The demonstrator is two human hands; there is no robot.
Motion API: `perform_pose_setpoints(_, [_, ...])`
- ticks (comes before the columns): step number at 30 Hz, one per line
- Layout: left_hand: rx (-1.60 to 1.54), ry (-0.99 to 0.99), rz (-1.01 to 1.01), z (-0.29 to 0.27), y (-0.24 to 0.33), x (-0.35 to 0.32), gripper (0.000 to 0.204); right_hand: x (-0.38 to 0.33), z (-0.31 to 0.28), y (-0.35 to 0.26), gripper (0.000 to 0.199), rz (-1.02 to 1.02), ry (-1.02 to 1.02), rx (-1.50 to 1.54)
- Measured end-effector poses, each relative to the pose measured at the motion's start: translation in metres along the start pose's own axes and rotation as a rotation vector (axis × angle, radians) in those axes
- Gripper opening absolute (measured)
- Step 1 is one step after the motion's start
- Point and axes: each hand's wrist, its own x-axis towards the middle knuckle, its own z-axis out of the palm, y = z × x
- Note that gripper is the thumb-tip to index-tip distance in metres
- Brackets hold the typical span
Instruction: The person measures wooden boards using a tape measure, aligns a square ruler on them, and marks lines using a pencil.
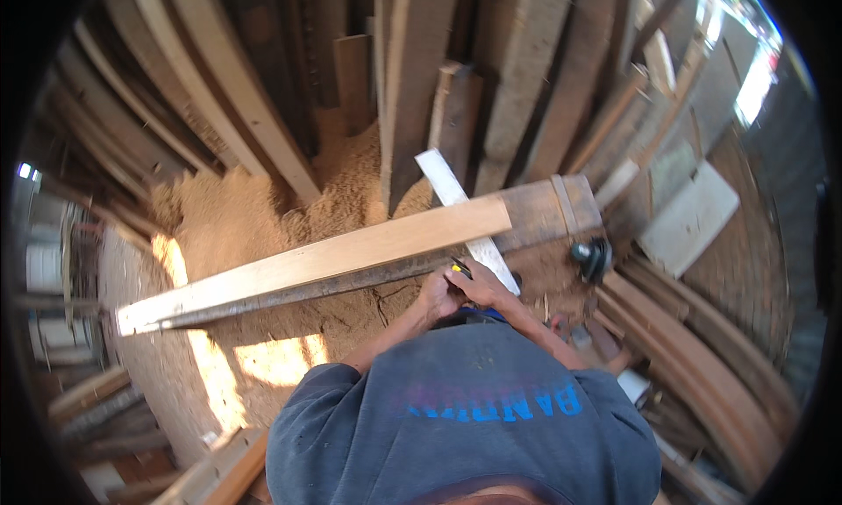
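In the head view, a long pale plank [316, 261] lies slantwise across a darker, weathered board [535, 214] above a sawdust-covered floor [263, 329], and a flat metal ruler [463, 215] lies across the plank's right end. The right hand [481, 286] is closed around a yellow-and-black pencil [460, 266] just beside the ruler at the plank's near edge. The left hand [436, 296] is curled loosely against the right; whether it grips anything cannot be told.
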Motion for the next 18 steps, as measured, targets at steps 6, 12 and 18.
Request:
perform_pose_setpoints(6, [0.125,0.099,0.087,0.025,-0.017,0.016,0.023,0.038,-0.063,0.014,0.049,-0.134,-0.412,-0.01])
perform_pose_setpoints(12, [-0.128,0.228,0.351,-0.031,0.032,-0.053,0.025,0.054,-0.096,-0.025,0.055,0.025,-0.84,-0.192])
perform_pose_setpoints(18, [-0.479,0.611,1.273,-0.138,0.159,-0.264,0.024,0.089,-0.149,0.027,0.047,0.213,-1.0,-0.06])
